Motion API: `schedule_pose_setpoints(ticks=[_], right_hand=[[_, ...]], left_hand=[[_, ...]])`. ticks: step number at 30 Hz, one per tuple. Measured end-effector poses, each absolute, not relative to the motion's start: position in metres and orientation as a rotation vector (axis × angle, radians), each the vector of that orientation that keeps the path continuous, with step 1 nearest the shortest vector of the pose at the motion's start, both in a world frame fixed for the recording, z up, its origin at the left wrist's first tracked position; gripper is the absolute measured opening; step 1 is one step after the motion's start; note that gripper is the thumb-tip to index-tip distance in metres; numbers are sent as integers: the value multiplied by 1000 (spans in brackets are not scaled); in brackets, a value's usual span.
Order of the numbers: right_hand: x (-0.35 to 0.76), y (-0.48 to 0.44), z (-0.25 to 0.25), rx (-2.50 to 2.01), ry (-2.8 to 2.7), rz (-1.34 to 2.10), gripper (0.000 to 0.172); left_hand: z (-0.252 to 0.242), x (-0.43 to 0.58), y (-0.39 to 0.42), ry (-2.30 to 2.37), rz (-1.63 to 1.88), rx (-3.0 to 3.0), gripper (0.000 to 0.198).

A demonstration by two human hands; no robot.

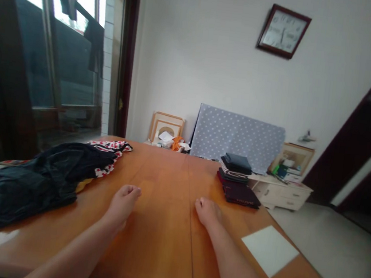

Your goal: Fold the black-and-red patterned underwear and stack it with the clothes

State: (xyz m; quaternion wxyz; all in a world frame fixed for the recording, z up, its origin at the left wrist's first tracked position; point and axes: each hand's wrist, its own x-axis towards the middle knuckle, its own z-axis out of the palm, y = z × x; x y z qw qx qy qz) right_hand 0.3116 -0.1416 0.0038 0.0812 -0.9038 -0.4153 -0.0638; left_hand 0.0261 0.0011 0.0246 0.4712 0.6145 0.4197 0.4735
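Resting on the smooth, orange-brown wooden table (160,243), both bare forearms stretch forward. Left hand (123,203): fingers curled into a loose fist, knuckles up, nothing held. Right hand (207,210): fingers likewise tucked under, empty, lying on the wood. The two hands sit apart, either side of a straight seam between the table's planks. The surface is glossy and the grain faint.

Left of the left hand, near but not touching: a rumpled heap of black cloth (33,179), soft and creased, sprawling to the table's left edge. At its far end a white-and-black fabric with red spots (111,157) pokes out. A sliver of yellow shows beneath the heap.

Beyond the right hand, at the table's far right edge: a neat stack of folded garments (238,183). It has a dark maroon piece at the base, a striped one in the middle and a dark slate-blue one on top, edges squared. Nearer, right of the right forearm: a flat white square sheet (269,250), matte, lying at an angle to the table edge.

Past the table: a grey panel with white polka dots (236,136) leaning on the wall, pale wooden picture frames (167,125) beside it, and a low cream cabinet with drawers (281,192). High on the white wall is a square clock with a dark red frame (284,32). To the left is a large window (64,54) with dark garments hanging on a rail.
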Motion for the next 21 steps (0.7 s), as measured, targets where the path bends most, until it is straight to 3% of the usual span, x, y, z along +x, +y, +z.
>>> schedule_pose_setpoints(ticks=[9, 21], right_hand=[[308, -141, 8, -2674, -1238, -253, 44], [307, -140, 11, -2703, -1222, -222, 46]], left_hand=[[40, 117, -9, 874, 1202, 1216, 20], [14, 138, -8, 900, 1151, 1534, 23]])
